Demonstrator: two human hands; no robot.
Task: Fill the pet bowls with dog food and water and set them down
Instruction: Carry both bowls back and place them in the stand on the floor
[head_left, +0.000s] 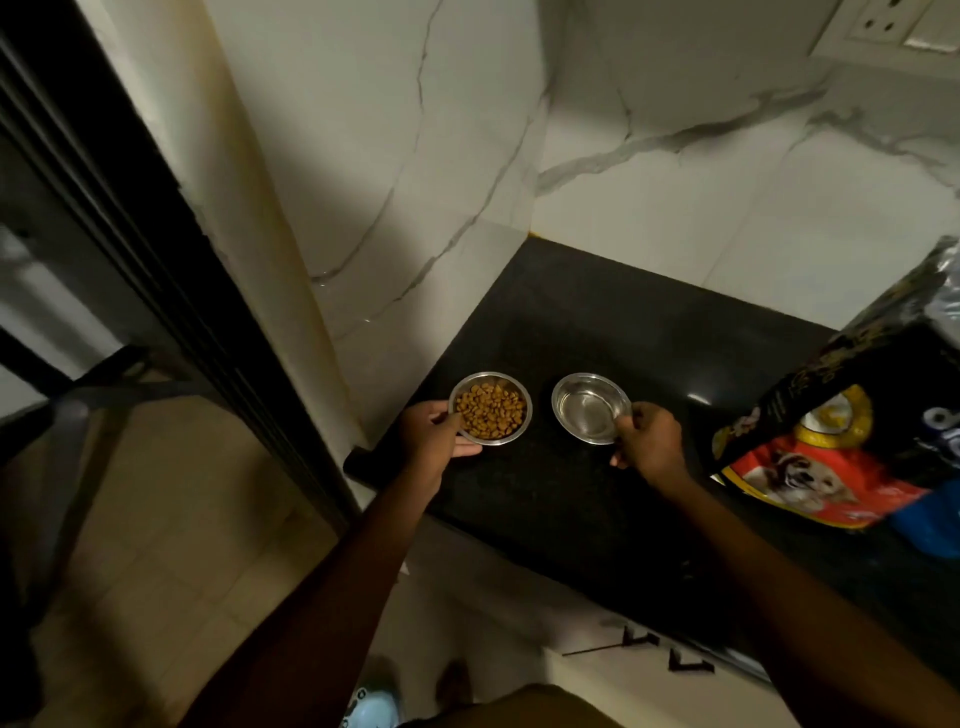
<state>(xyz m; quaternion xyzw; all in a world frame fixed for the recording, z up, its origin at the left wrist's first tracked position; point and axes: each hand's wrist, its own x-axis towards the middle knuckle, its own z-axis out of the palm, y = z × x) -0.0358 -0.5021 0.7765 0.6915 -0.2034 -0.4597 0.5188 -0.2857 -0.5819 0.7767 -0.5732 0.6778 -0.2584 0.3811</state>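
Black granite counter (597, 332): left hand (431, 434) pinches round steel kibble-filled bowl (491, 409); right hand (649, 441) pinches round steel water bowl (590, 408).

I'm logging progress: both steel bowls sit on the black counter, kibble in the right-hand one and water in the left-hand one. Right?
Not quite. The head view shows the kibble bowl held by the left hand, and the water bowl by the right hand. Both bowls are on the black counter.
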